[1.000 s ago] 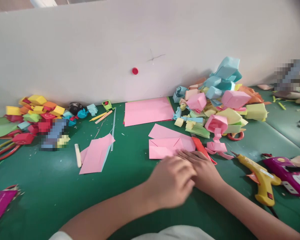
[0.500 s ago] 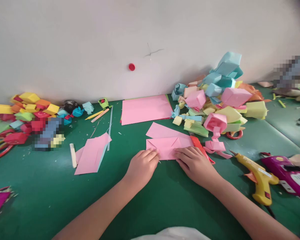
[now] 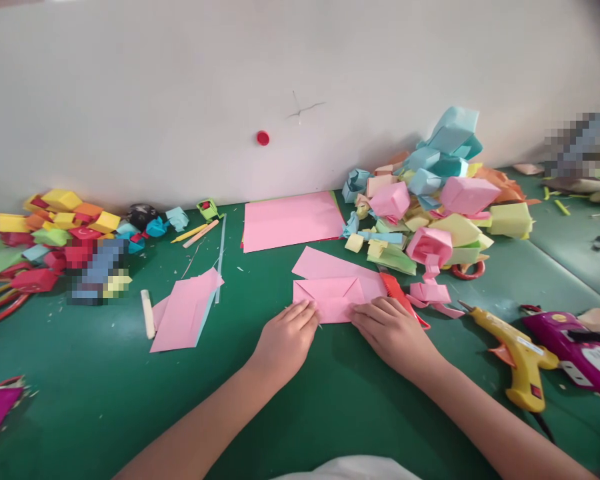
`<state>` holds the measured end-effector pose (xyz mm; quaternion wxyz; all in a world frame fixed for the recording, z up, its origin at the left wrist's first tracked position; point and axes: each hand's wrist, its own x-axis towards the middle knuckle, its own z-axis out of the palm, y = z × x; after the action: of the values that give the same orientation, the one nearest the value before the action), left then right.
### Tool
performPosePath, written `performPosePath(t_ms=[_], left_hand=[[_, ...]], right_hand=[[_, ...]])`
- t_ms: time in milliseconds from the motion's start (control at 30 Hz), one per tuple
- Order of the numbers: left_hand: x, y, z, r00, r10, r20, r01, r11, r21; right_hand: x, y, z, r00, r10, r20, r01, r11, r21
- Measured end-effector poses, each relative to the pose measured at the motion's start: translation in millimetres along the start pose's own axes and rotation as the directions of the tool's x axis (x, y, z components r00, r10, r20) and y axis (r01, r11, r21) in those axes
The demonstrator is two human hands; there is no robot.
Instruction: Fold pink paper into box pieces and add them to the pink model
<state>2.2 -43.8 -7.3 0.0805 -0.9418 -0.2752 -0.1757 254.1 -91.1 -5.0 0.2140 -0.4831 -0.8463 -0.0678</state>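
A folded pink paper [image 3: 333, 297] lies on the green mat in front of me, creased into a rectangle with a triangular flap. My left hand [image 3: 286, 339] rests at its lower left edge, fingers together and pressing the paper down. My right hand [image 3: 390, 330] presses the lower right edge, fingers flat on the paper. A second pink sheet [image 3: 325, 265] lies just behind it, partly beneath. An orange-red comb-like tool [image 3: 403, 299] lies beside my right hand.
A flat pink sheet [image 3: 293, 220] lies by the wall. A heap of folded paper boxes [image 3: 440, 200] stands right, another colourful pile [image 3: 60, 230] left. A yellow glue gun [image 3: 517, 357] and purple tool [image 3: 577, 350] sit at right. Folded pink paper [image 3: 183, 313] lies left of centre.
My left hand moved off my right hand, left to the paper's lower left edge. Both hands now press the folded pink paper; little changed in the last half second.
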Motion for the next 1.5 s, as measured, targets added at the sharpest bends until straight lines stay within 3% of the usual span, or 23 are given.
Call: performPosePath(t_ms=[200,400,600,767,900,1100,1333,1500], left_hand=[[-5,1,-13.5,0.975,-0.015,0.222,0.027,0.998,-0.053],[-6,2,-22.2,0.937,-0.078,0.342,0.114,0.99,-0.087],[0,-5,-26.3,0.955,-0.069,0.288,0.103,0.989,-0.106],[17,-1,-18.5,0.98,-0.026,0.196,0.043,0.996,-0.083],[10,16,-11.8,0.965,-0.065,0.254,0.077,0.996,-0.036],[-6,14,-22.7,0.929,-0.037,0.369,0.085,0.989,-0.117],[26,-7,-31.1,0.961,-0.04,0.273,0.089,0.981,-0.17],[50,-19,-22.6,0.953,-0.064,0.297,0.109,0.984,-0.14]], right_hand=[[-10,-12,3,0.998,0.042,0.04,-0.04,0.998,-0.039],[-21,-15,9,0.999,0.051,0.015,-0.05,0.996,-0.077],[-15,-14,3,0.996,0.081,-0.022,-0.082,0.996,-0.046],[3,-30,-4,0.989,0.14,0.054,-0.138,0.989,-0.049],[5,-49,5,0.977,0.011,0.211,-0.015,1.0,0.017],[-12,-48,11,0.953,0.122,0.276,-0.126,0.992,-0.004],[-18,-43,4,0.95,0.217,0.223,-0.205,0.976,-0.074],[-3,-32,-6,0.949,0.251,0.19,-0.241,0.968,-0.072]])
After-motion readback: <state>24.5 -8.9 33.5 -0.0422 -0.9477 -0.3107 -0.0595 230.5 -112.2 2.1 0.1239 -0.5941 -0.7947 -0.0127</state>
